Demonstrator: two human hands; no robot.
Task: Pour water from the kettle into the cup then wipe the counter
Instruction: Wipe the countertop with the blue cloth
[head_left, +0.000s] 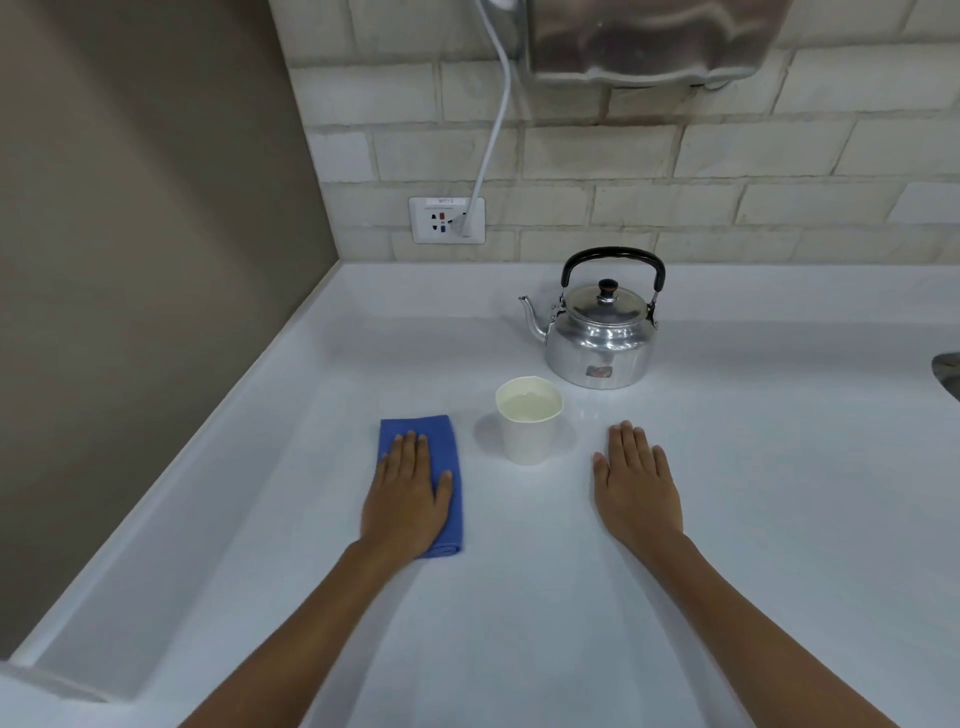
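A shiny metal kettle (597, 338) with a black handle stands upright on the white counter (753, 493), spout pointing left. Just in front of it a white paper cup (529, 423) holds water. A folded blue cloth (444, 441) lies flat to the left of the cup. My left hand (408, 493) rests palm down on the cloth with fingers straight. My right hand (636, 483) lies flat on the bare counter to the right of the cup, holding nothing. A few water drops glint on the counter between the cup and my right hand.
A grey wall bounds the counter on the left and a brick-tiled wall at the back. A wall socket (447, 220) with a white cord (493, 119) plugged in sits behind. A steel appliance (644, 36) hangs above. A sink edge (948, 371) shows at far right.
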